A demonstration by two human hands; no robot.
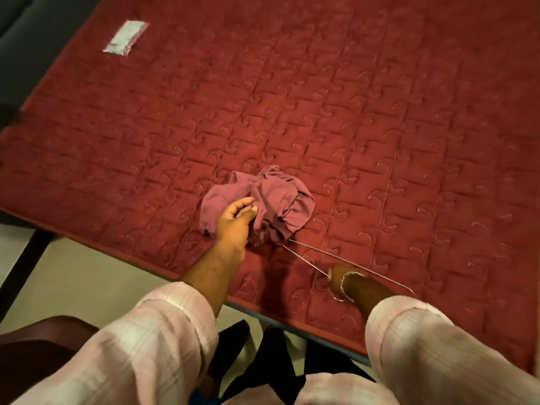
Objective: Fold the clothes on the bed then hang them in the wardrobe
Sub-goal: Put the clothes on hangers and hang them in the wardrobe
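On the wide dark-red quilted mattress the crumpled mauve cloth garment lies near the front edge, the left hand pinching it to lift, the right hand grasping the thin wire hanger, probably steadying it.

Left hand: rested on the crumpled maroon garment.
Right hand: held the wire hanger on the bed.

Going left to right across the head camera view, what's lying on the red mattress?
White label patch → left hand reaching onto the crumpled maroon garment → wire hanger running out from under the garment, with the right hand on it near the mattress edge.
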